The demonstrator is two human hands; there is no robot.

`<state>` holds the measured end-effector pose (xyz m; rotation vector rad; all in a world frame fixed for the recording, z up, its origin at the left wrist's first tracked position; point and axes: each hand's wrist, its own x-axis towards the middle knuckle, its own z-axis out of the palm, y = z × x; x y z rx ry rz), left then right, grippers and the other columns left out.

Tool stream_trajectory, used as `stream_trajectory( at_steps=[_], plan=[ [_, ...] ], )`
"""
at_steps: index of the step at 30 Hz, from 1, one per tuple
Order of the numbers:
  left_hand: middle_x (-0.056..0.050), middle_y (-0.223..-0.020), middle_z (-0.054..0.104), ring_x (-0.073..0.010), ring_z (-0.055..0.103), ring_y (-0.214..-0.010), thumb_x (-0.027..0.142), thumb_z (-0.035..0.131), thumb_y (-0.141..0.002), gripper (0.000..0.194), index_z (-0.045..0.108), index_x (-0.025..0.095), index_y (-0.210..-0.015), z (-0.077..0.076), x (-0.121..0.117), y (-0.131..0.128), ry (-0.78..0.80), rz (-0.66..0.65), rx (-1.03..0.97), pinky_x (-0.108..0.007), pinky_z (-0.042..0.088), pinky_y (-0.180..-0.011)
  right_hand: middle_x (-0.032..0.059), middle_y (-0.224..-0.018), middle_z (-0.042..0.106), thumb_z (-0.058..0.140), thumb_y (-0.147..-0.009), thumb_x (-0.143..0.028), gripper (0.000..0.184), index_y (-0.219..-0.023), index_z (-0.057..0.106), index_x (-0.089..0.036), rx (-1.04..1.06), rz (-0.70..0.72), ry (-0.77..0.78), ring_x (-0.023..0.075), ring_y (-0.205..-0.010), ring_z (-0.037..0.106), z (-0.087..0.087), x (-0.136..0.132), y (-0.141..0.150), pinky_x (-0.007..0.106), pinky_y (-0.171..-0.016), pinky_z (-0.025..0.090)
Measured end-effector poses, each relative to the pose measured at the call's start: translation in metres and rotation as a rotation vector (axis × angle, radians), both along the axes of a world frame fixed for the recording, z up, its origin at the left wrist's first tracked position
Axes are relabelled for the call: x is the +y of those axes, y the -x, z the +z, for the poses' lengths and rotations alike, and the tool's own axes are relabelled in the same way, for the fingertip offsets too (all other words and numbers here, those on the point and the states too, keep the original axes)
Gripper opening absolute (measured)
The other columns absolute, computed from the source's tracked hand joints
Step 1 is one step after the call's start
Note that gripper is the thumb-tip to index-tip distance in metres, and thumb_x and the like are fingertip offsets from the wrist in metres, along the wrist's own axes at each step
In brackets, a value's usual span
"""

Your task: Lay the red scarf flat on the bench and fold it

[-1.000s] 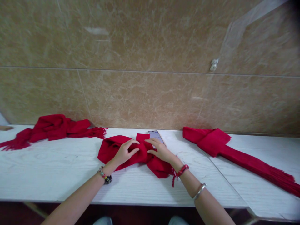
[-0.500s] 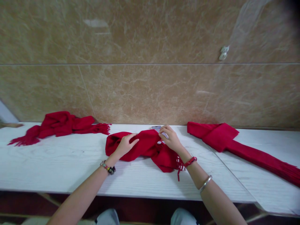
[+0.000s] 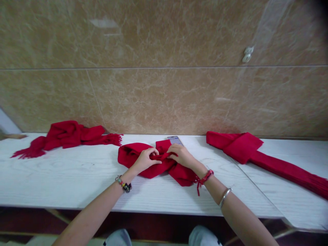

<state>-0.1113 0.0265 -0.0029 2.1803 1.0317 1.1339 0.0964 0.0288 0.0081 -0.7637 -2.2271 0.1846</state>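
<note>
A red scarf (image 3: 130, 154) lies bunched and folded on the white table in front of me, its fringe by my right wrist. My left hand (image 3: 147, 160) pinches a fold at the scarf's middle between thumb and fingers. Close beside it, my right hand (image 3: 180, 155) grips the same raised fold from the other side. A short flap of the scarf sticks up behind my hands. Partly covered by my right hand, a phone (image 3: 175, 139) lies on the table behind the scarf.
To the left lies a crumpled red scarf (image 3: 69, 135) with fringed ends. On the right, another red scarf (image 3: 238, 148) is folded over itself, its long tail running right. A marble-patterned wall (image 3: 159, 99) stands behind the white table (image 3: 64, 181). A small white figure (image 3: 247, 54) sits on the wall.
My right hand moved outward to the scarf's right part, then came back to the middle. Both hands now pinch a raised fold there. The view has shifted slightly.
</note>
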Motion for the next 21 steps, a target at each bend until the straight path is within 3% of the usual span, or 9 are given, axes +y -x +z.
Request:
stream_trajectory(
  at_steps=[5,9,16,21],
  plan=[
    [-0.003,-0.079,0.062,-0.0163,0.056,-0.076,0.030,0.055,-0.079,0.016,0.060,0.016,-0.078,0.001,0.005,0.005,0.052,-0.060,-0.104,-0.028,0.042,-0.073,0.0044,-0.082,0.064,0.059,-0.079,-0.021,0.012,-0.089,0.063,-0.020,0.137,-0.028,-0.002,0.0183,-0.079,0.059,0.000,-0.002,-0.004,0.034,-0.075,0.048],
    [-0.003,-0.081,0.062,-0.0163,0.055,-0.079,0.027,0.060,-0.074,0.013,0.061,0.015,-0.080,0.000,0.005,0.005,0.104,-0.121,-0.155,-0.028,0.042,-0.075,0.0077,-0.102,0.061,0.056,-0.081,-0.021,0.032,-0.113,0.056,-0.022,0.136,0.004,-0.072,0.0205,-0.096,0.056,0.002,-0.008,-0.001,0.037,-0.083,0.046],
    [0.002,-0.063,0.056,-0.0110,0.050,-0.061,0.026,0.073,-0.060,0.020,0.060,0.014,-0.070,-0.004,0.009,0.004,0.316,-0.146,-0.374,-0.023,0.039,-0.061,0.0043,-0.076,0.061,0.054,-0.082,-0.013,0.012,-0.077,0.063,-0.020,0.079,0.010,-0.205,0.0178,-0.074,0.055,-0.003,-0.004,0.006,0.033,-0.069,0.046],
    [0.002,-0.063,0.055,-0.0107,0.049,-0.059,0.032,0.071,-0.059,0.024,0.060,0.013,-0.071,-0.006,0.020,0.010,0.290,-0.033,-0.472,-0.022,0.038,-0.058,0.0023,-0.070,0.057,0.055,-0.079,-0.010,0.014,-0.069,0.060,-0.019,0.137,-0.019,-0.250,0.0162,-0.069,0.053,0.002,-0.006,0.002,0.029,-0.063,0.043]
  ],
)
